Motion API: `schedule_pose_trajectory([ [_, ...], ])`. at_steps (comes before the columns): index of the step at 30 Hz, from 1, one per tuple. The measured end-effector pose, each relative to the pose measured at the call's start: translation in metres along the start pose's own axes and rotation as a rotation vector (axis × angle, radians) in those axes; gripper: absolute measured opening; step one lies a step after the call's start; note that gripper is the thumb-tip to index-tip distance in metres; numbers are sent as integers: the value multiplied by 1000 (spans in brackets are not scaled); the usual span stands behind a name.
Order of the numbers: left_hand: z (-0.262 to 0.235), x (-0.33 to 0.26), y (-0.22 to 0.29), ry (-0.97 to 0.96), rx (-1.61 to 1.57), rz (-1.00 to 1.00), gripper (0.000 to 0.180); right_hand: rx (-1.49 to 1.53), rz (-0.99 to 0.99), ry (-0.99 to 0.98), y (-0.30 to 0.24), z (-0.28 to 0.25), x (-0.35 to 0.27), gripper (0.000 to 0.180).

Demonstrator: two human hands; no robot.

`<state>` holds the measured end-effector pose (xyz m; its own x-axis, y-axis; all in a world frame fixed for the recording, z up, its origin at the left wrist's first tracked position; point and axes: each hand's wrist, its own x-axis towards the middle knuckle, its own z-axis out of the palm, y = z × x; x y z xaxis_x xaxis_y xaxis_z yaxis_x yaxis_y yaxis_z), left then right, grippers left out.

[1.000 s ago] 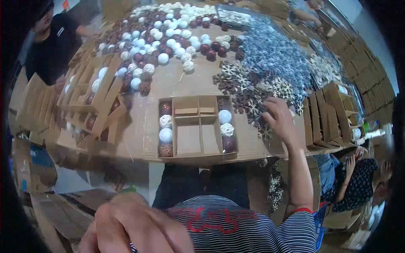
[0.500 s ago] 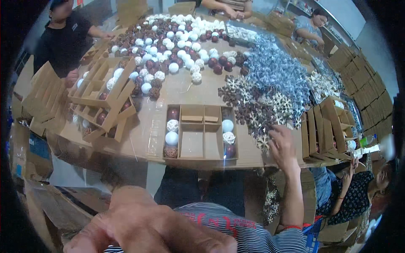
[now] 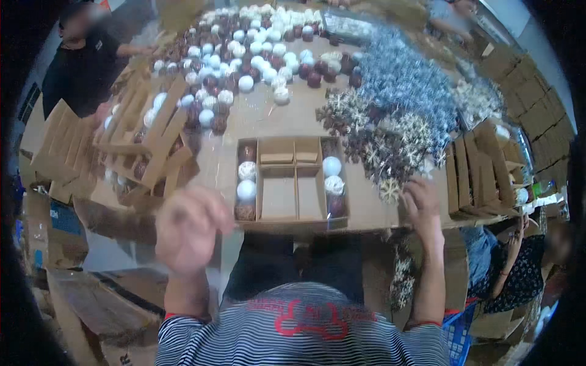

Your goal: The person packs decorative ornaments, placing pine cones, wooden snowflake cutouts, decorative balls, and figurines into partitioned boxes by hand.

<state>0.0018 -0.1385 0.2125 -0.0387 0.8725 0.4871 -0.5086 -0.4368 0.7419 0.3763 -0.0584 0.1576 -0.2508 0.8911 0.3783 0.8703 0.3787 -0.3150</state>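
Observation:
A divided cardboard box sits at the table's front edge. Brown, white and woven balls, among them a pale blue-white ball, fill its left and right columns; the middle compartments hold no balls. My left hand is raised left of the box, smeared by motion, so its grip does not show. At the lower edge of a pile of brown and cream snowflake ornaments is my right hand, fingers bent and apart, nothing visible in them. A cream snowflake lies just left of its fingertips.
Loose balls spread over the far table, with silvery tinsel at the right. Filled boxes are stacked at left and right. Several people stand around; one person is at the far left.
My left hand has moved from close below the camera up and forward to the table edge, left of the box. My right hand has shifted slightly right. The view has tilted a little.

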Motion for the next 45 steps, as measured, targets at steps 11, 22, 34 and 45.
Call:
schedule_pose_trajectory([
  [11, -58, -43, -80, 396, 927, -132, 28, 89, 43, 159, -15, 19, -17, 15],
  [22, -54, -41, -82, 304, 983, -117, 32, 162, 168, 199, -14, 24, -15, 14],
  [34, -73, -37, -81, 299, 1024, -90, 32, 251, 387, 164, 7, 27, 7, 21],
  [45, -67, -40, -93, 294, 1056, -34, 34, 204, 459, 135, -3, 36, 45, 29],
])
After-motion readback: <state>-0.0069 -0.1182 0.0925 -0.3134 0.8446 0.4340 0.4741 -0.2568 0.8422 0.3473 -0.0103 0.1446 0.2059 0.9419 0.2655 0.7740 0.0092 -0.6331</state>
